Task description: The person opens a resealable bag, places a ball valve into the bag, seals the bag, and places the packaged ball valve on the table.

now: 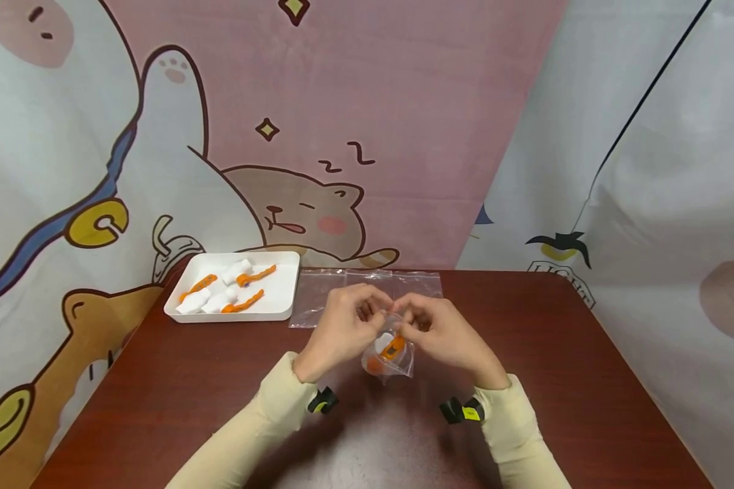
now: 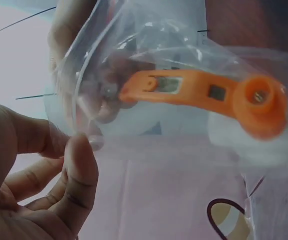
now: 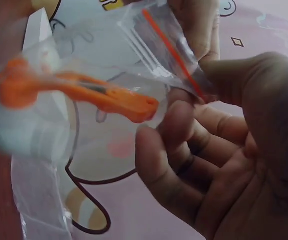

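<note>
A small clear zip bag [image 3: 94, 52] hangs between my two hands over the table, its red seal strip [image 3: 173, 55] showing in the right wrist view. Inside it are an orange plastic handle-like piece [image 2: 196, 95] with a round cup end and a white rounded piece [image 2: 228, 137]. My left hand [image 1: 345, 322] pinches the bag's top edge between thumb and fingers. On the other side of the opening, my right hand [image 1: 446, 333] pinches the same edge, its thumb and index finger close to the left fingertips.
At the back left of the brown table [image 1: 177, 401] stands a white tray [image 1: 286, 282] with several orange pieces [image 1: 245, 303] and white pieces [image 1: 194, 301]. Flat clear bags [image 1: 308, 299] lie beside it, behind my hands. A cartoon-printed curtain [image 1: 428, 136] borders the table.
</note>
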Available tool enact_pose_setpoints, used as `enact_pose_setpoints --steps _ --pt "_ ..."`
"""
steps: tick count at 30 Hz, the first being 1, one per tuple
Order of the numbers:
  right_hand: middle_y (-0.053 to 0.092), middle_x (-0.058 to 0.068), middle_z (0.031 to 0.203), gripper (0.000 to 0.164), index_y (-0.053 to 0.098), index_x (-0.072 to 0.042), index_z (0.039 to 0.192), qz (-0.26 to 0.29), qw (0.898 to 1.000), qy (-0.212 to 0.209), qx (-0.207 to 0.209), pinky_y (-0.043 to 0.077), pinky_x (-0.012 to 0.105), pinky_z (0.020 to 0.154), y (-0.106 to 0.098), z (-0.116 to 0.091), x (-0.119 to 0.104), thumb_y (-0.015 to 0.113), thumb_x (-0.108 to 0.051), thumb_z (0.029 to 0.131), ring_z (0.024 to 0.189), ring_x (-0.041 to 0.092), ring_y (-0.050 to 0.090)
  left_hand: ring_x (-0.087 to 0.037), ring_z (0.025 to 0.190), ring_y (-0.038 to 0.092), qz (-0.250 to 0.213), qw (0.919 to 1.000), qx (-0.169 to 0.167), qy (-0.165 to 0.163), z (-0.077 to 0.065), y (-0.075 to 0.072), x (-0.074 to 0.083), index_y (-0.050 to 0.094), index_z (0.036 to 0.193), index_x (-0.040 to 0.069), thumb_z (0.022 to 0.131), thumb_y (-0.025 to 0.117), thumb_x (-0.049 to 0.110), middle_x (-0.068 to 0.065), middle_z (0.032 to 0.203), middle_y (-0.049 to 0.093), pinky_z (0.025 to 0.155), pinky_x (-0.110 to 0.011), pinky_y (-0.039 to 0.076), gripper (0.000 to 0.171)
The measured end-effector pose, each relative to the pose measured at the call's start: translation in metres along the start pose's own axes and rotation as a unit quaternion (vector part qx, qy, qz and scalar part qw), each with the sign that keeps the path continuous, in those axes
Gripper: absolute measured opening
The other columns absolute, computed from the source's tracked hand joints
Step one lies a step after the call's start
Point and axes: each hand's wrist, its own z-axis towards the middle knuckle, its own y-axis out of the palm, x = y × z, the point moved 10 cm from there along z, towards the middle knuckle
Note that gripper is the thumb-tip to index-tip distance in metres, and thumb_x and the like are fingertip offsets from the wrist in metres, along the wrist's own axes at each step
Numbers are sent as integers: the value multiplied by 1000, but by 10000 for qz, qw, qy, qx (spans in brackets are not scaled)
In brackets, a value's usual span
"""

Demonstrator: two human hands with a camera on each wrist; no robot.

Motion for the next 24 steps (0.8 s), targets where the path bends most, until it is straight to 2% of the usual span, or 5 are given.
enact_pose_setpoints --steps 6,10,13,19,24 --pt "64 -5 81 37 59 -18 115 -243 9990 -282 -238 52 25 63 0 -4 -10 74 0 86 68 9 61 -7 61 57 341 9989 328 -60 6 -13 1 79 92 4 80 62 -6 -1 78 69 53 -20 49 23" --pt "65 -8 86 25 68 -21 102 -616 9967 -466 -252 54 27 63 -6 -9 -17 73 0 87 72 8 61 -7 61 57 410 9980 450 -168 9 -20 0 80 89 4 80 62 -4 -1 78 71 52 -20 47 22" --pt "67 -11 87 26 77 -23 93 -1015 9925 -567 -364 52 25 64 -8 -13 -20 66 1 89 72 5 58 -8 60 57 397 9978 445 -283 11 -22 -3 81 86 5 80 61 -3 -1 78 71 51 -21 46 22" --pt "70 -11 89 31 79 -23 95 -1333 9870 -453 -774 49 21 62 -7 -18 -18 59 0 90 68 3 54 -9 59 56 480 9965 564 -392 13 -29 -9 80 82 8 79 59 -3 0 77 72 52 -21 45 24" --pt "63 -17 78 19 71 -30 89 -1269 9887 -642 -475 49 23 58 -15 -20 -27 74 -11 89 65 4 55 -11 62 57 514 9942 636 -706 13 -40 -21 80 79 13 80 63 4 4 71 70 55 -23 45 19"
